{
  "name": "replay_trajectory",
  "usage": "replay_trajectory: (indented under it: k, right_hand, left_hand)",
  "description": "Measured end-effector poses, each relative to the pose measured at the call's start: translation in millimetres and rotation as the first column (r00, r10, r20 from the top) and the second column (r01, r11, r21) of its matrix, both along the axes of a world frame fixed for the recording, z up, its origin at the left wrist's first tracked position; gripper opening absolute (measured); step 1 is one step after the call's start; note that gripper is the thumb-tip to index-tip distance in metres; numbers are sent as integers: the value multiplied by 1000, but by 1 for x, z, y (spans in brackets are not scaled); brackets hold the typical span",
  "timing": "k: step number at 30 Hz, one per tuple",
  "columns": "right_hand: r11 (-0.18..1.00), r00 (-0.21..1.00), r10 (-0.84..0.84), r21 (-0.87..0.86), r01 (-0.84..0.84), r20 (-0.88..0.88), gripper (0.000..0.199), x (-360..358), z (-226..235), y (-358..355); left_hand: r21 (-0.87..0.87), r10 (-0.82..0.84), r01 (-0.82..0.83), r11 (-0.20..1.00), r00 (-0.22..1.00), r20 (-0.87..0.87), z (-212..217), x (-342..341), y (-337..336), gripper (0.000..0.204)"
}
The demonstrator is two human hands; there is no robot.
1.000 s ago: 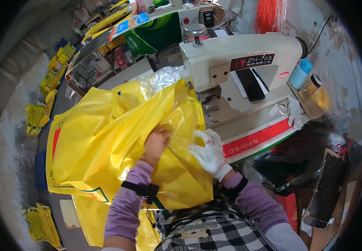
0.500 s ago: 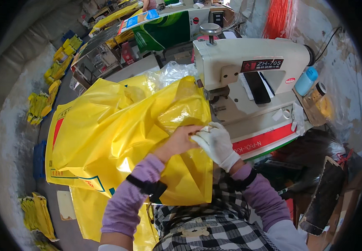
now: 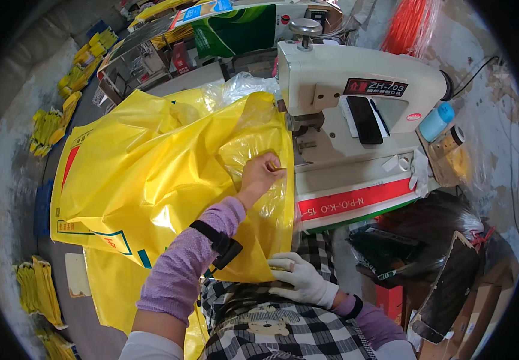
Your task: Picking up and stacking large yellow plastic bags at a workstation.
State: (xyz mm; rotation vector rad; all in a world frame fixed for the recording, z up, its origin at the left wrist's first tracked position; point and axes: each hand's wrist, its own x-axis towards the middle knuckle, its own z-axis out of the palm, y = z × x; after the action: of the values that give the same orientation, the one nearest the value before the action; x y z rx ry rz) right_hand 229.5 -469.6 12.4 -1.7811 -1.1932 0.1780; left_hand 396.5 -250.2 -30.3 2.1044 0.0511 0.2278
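A large yellow plastic bag (image 3: 145, 174) spreads, creased, across the middle, its right edge just beside a cream-coloured sewing machine (image 3: 409, 72). The bare left hand (image 3: 262, 174) is over the bag near that edge, at a strip of clear film (image 3: 271, 195). Its fingers are curled in tightly; whether they pinch the film cannot be told. The right hand (image 3: 301, 281), in a white glove, lies at the bag's lower right corner, fingers slightly parted; the thumb is hidden, so its grip cannot be told.

The machine's head stands close against the bag's upper right, with crumpled clear plastic (image 3: 244, 88) behind. Under its arm, a black phone (image 3: 364, 120) lies on white paper, a pen (image 3: 379, 116) alongside. Farther right are a blue bottle (image 3: 435, 123) and a dark-lidded jar (image 3: 453, 139); orange-red strands (image 3: 412, 27) hang above. A red strip (image 3: 355, 202) fronts the machine's base. At lower right, a dark panel (image 3: 442, 288) leans among cardboard. Folded yellow bundles (image 3: 46, 288) line the left side, near a pale card (image 3: 77, 273).
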Motion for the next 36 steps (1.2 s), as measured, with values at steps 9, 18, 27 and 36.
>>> replay_trajectory:
  k: [9,18,27,36]
  right_hand:
    - [1000,938,-20,-7,19,-345,21,-11,-5,-12]
    - [987,885,-158,-99,128,-438,22,-14,-2,-57]
    - [964,905,-261,-38,264,-335,32,87,0,-6]
    - [908,870,-406,-16,418,-280,30,35,-2,20]
  left_hand:
    - [156,101,-93,983,994,-45,15,-2,-22,38]
    - [-389,124,-126,913,992,-31,20,-13,-25,48]
    - [799,-96,-49,600,986,132,119,-230,142,78]
    - [915,72,266,304,951,-300,93,-243,356,38]
